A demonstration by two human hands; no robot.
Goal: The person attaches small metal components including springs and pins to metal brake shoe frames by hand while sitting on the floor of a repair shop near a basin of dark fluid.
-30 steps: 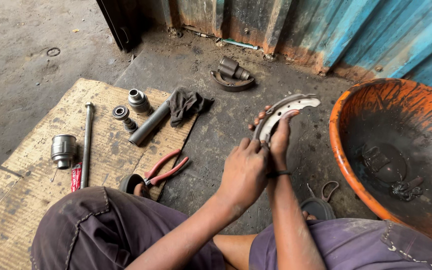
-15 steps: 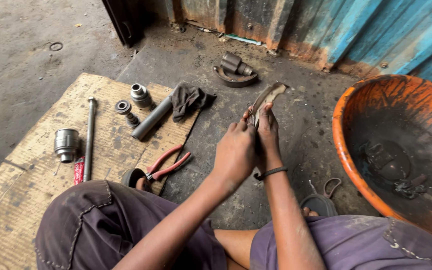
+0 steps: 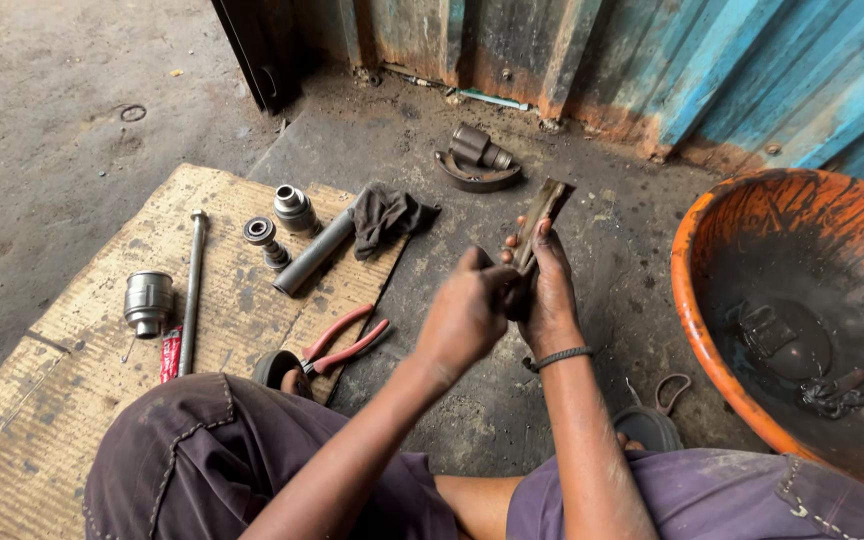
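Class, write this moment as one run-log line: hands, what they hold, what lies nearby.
left hand: grips brake shoe | right hand: grips brake shoe edge-on | nearby: pliers, rag, orange basin | surface: cardboard

Hands: two, the left hand [image 3: 467, 315] and the right hand [image 3: 550, 300], at the centre.
Brake shoes: two, one held brake shoe [image 3: 537, 222] at centre, one lying brake shoe [image 3: 472, 178] at 12 o'clock.
Pliers: one pair, red-handled pliers [image 3: 344, 342], at 8 o'clock.
Long rods: one steel rod [image 3: 192, 290], at 9 o'clock.
Tubes: one grey tube [image 3: 314, 252].
Rags: one dark rag [image 3: 384, 215].
Basins: one orange basin [image 3: 692, 260], at 3 o'clock.
Cardboard sheets: one cardboard sheet [image 3: 82, 380].
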